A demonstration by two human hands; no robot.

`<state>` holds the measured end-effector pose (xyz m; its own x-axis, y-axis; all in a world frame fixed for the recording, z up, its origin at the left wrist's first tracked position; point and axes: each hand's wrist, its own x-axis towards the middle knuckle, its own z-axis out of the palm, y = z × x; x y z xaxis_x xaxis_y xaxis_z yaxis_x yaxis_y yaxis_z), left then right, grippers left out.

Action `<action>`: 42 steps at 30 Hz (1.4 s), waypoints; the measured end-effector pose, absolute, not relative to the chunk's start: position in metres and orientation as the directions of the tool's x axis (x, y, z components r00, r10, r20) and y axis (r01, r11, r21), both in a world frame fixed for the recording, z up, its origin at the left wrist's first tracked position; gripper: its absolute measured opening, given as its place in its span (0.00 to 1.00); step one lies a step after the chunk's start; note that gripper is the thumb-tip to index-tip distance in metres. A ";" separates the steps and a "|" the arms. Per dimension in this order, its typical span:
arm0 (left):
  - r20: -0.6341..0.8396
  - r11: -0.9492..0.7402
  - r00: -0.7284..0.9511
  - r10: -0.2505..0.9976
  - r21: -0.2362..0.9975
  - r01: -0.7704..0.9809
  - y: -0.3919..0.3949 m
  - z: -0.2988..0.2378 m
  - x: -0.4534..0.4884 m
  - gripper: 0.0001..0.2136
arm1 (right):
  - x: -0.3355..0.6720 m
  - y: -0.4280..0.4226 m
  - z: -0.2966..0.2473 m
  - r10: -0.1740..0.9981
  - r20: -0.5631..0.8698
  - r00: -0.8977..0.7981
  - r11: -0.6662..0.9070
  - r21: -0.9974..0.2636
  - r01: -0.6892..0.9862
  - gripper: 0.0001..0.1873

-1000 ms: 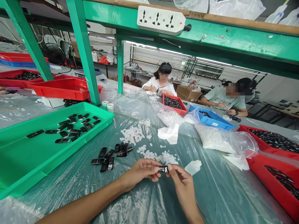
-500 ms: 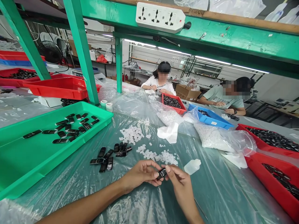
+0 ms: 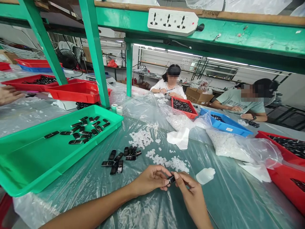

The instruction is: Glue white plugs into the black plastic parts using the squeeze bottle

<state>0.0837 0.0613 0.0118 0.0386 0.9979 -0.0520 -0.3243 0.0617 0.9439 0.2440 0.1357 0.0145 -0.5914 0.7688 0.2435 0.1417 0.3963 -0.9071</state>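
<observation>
Between my two hands is a small black plastic piece (image 3: pixel 171 179) with a glossy face, its ends covered by fingers. My left hand (image 3: pixel 154 179) pinches its left end between thumb and fingertips. The thumb and fingers of my right hand (image 3: pixel 188 186) close on its right end. Just beyond my hands lie small white bits (image 3: pixel 177 163) in a loose heap, with a larger pile of white pieces (image 3: pixel 141 138) farther back. Several similar black pieces (image 3: pixel 114 167) lie left of my left hand. A translucent white bottle (image 3: pixel 205 176) rests on its side, right of my right hand.
A green tray (image 3: pixel 54 173) with several black pieces stands at left. Red trays (image 3: pixel 283 178) line the right edge; a blue tray (image 3: pixel 225 125) is farther back. Plastic bags of white bits (image 3: pixel 228 146) lie near it. A green shelf frame (image 3: pixel 95 47) crosses above. Two people sit opposite.
The view has swung left, so things appear shifted rightward. Another person's hand now shows at the far left edge. Both my hands still hold the black piece, which looks slightly turned.
</observation>
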 end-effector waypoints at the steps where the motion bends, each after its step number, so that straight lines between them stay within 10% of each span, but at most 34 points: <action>1: -0.041 0.046 0.023 0.999 0.962 -0.269 0.061 0.010 0.083 0.17 | 0.244 0.136 0.014 0.765 0.242 -0.596 0.403 -0.903 0.151 0.12; 13: 0.058 -0.045 -0.005 0.998 0.816 0.577 0.041 0.051 0.056 0.11 | 0.248 0.140 0.009 0.765 0.269 -0.585 0.467 -0.858 0.216 0.14; 27: 0.016 0.322 -0.343 0.939 0.302 0.897 0.016 0.064 -0.026 0.11 | 0.249 0.130 0.015 0.765 0.168 -0.622 0.423 -0.859 0.288 0.16; 35: 0.082 0.274 -0.324 0.942 0.365 0.890 0.057 0.045 0.004 0.05 | 0.247 0.131 0.013 0.738 0.162 -0.655 0.461 -0.831 0.313 0.17; 42: 0.060 0.169 -0.287 0.956 0.686 0.708 0.066 0.047 0.010 0.12 | 0.250 0.128 0.016 0.708 0.205 -0.676 0.516 -0.803 0.296 0.16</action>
